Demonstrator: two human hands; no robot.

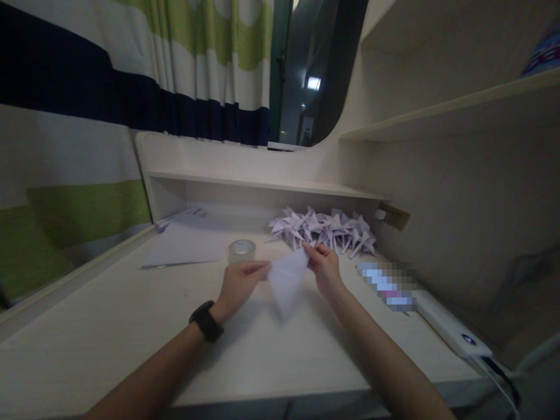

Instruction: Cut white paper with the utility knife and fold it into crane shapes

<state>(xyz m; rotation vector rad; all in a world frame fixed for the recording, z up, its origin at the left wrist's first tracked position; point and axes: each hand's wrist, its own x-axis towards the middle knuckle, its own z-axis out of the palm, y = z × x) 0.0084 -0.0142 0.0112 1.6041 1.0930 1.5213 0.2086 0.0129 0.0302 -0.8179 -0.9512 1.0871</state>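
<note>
A folded sheet of white paper (289,277), triangular with its point hanging down, is held up over the desk between my two hands. My left hand (242,287), below which a black watch circles the wrist, pinches the paper's left corner. At the upper right corner, my right hand (324,267) grips it between thumb and fingers. Just behind my left hand lies a roll of clear tape (241,251). Beyond my right hand sits a pile of folded white paper pinwheel-like shapes (324,227).
A stack of white paper sheets (186,239) lies at the back left of the desk (109,344). To the right are a pixelated object (387,287) and a white power strip (450,324) with cables. Shelves (450,111) rise at the right, a curtain (196,70) at the left.
</note>
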